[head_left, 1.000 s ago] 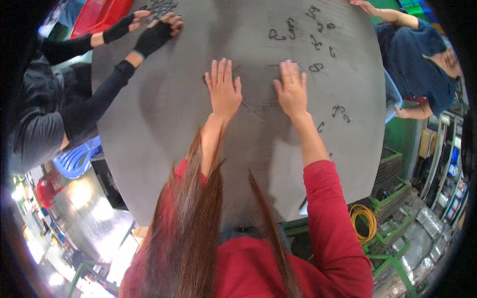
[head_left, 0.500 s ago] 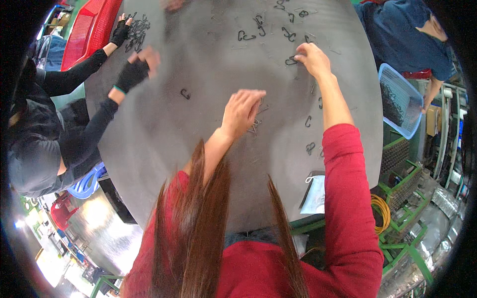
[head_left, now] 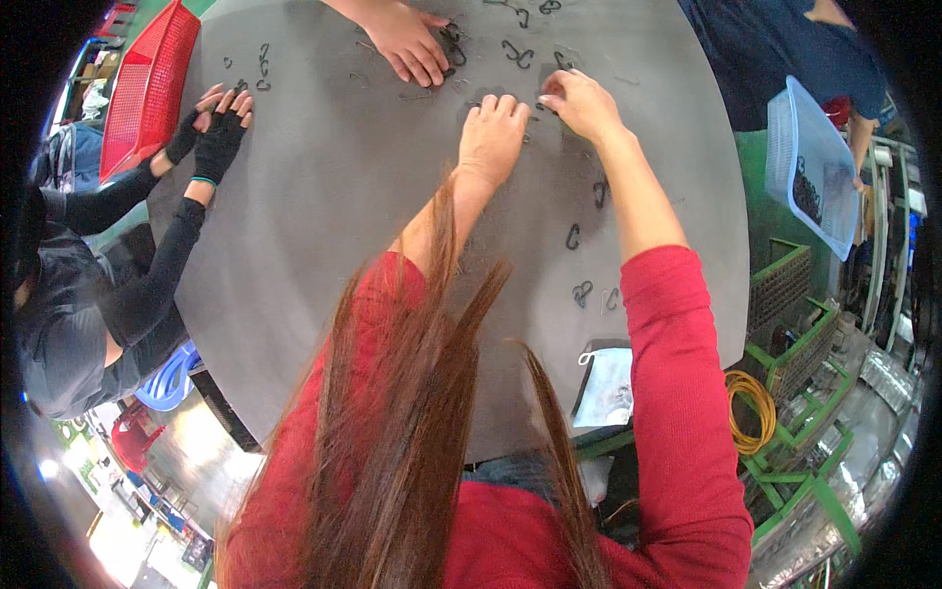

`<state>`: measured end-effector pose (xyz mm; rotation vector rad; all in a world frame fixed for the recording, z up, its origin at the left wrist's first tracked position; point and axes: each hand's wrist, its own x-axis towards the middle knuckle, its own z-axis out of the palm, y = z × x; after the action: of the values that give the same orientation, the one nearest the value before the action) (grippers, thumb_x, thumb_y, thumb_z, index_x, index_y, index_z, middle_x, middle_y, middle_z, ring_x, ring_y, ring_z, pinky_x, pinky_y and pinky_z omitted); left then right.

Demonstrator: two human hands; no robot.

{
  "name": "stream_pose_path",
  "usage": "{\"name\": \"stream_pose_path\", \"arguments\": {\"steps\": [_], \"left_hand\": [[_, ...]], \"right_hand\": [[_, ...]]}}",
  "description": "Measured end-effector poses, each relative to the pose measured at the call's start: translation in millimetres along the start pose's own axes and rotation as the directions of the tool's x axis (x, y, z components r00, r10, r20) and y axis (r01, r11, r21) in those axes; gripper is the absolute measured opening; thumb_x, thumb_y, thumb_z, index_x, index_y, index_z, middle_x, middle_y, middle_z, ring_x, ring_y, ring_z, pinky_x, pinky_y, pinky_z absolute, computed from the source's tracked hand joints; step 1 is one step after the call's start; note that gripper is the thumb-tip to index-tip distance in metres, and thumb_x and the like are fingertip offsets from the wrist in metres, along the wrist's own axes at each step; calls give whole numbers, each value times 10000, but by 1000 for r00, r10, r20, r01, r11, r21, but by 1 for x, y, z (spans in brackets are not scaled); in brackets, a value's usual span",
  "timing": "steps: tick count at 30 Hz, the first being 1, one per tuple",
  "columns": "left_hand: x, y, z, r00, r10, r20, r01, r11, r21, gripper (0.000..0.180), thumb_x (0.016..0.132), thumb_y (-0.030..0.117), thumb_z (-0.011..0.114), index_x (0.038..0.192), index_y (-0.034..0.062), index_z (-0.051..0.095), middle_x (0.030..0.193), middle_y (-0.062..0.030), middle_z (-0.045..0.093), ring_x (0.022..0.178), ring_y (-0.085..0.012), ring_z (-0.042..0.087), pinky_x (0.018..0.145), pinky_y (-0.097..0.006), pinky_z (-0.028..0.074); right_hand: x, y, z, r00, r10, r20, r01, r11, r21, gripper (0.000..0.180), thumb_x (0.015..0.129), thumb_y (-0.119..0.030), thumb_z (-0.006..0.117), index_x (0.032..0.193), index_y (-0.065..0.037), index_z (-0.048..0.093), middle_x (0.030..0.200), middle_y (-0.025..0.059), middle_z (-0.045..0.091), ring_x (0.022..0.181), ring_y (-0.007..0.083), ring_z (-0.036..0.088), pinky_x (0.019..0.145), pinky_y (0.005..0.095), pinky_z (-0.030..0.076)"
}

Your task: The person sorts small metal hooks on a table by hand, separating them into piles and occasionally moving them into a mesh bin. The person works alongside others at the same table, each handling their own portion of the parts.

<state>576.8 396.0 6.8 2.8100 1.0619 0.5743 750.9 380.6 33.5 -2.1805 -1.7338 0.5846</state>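
Observation:
My left hand rests over the grey tabletop with fingers curled downward; whatever lies under them is hidden. Close to its right, my right hand pinches a small black C-shaped clip between thumb and fingers. Other black C-shaped clips are scattered beyond my hands, among them a pair and one near the far edge. Nearer to me, along my right forearm, lie a clip, another above it and one lower down. Thin metal pins lie among the far clips.
A co-worker's bare hand spreads over the far side. At left, another person's black-gloved hands are beside several clips and a red basket. A blue face mask lies near my right arm; a blue basket is beyond the right edge.
My left hand has moved forward, close to the right, which has shifted slightly left. A co-worker's hand has come farther in at the far side. Most of the left pile of clips is gone.

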Motion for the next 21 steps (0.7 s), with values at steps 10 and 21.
{"name": "stream_pose_path", "arguments": {"steps": [10,21], "left_hand": [[-15,-17,-44,795,-277,540,516,-160,-842,179,850,44,564,1020,22,614,900,-34,607,865,-135,602,747,-250,490],[-70,120,-35,849,-247,468,439,822,-362,364,768,304,719,970,27,599,925,-139,613,865,-308,617,744,-390,500]], "right_hand": [[-24,27,-17,995,62,73,-81,955,285,161,875,-220,591,937,-76,628,1003,68,638,954,197,607,782,364,462],[-140,68,-19,949,312,-32,-307,946,105,225,755,-205,710,929,-85,634,893,68,617,861,233,617,739,370,490]]}}
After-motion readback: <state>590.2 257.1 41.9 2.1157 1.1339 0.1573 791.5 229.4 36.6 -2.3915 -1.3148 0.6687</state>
